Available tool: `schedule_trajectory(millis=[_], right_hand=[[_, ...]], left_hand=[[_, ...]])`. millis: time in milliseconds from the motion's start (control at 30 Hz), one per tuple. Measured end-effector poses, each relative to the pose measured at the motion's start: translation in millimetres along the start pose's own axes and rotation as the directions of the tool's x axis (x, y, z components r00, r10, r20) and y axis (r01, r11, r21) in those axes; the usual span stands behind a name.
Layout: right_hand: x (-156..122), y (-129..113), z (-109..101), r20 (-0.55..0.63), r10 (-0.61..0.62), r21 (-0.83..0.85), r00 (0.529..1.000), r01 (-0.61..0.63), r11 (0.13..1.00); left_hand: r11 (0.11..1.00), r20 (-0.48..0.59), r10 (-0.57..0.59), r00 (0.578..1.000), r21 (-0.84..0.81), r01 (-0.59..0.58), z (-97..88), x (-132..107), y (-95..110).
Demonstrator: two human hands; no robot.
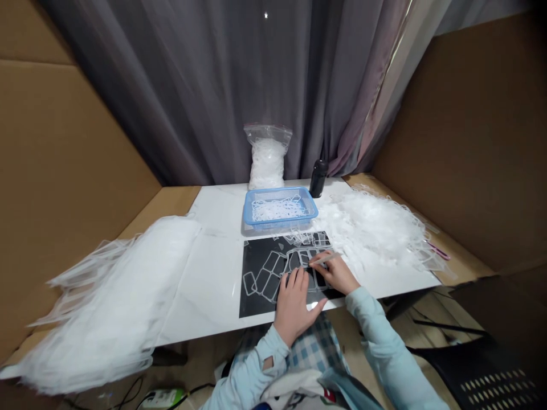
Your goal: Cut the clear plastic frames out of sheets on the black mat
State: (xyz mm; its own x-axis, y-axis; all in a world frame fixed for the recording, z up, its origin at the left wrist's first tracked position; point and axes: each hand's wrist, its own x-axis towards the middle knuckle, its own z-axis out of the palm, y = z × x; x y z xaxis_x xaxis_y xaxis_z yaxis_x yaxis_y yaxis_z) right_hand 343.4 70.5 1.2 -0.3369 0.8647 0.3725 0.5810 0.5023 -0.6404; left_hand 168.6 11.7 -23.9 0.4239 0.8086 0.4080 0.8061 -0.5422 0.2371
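My left hand [293, 302] lies flat with its fingers spread, touching the translucent sheet of frame-shaped pieces [270, 272] on a black mat [250, 256]. Between the thumb and fingers of my right hand [335, 272] is a thin, pale pen-like tool [327, 259], whose tip points left onto the sheet. Both hands are close together over the right half of the mat. Part of the sheet is hidden under them. Several small loose pieces [299, 237] lie along the mat's back edge.
Behind the mat stands a blue basket [280, 222] of white pieces, with a full clear bag [267, 162] and a black bottle [318, 178] farther back. A tall stack of translucent sheets [123, 290] fills the left. A heap of white scraps [376, 228] covers the right.
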Motion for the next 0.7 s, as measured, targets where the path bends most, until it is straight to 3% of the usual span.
schedule_trajectory(millis=[200, 433, 700], right_hand=[[-6, 1, 12, -0.060, 0.025, 0.069, 0.998, -0.021, 0.997], [-5, 1, 19, -0.028, 0.060, 0.008, 0.998, -0.060, 0.998], [-5, -6, 21, 0.049, -0.112, -0.255, 0.992, 0.121, 0.959]], left_hand=[[1.000, -0.003, 0.000, 1.000, 0.011, 0.000, 2.8, -1, -1], [1.000, -0.018, 0.004, 1.000, 0.011, -0.004, 3.1, -2, -2], [1.000, -0.012, 0.002, 1.000, -0.001, -0.002, 0.6, 1, -1]])
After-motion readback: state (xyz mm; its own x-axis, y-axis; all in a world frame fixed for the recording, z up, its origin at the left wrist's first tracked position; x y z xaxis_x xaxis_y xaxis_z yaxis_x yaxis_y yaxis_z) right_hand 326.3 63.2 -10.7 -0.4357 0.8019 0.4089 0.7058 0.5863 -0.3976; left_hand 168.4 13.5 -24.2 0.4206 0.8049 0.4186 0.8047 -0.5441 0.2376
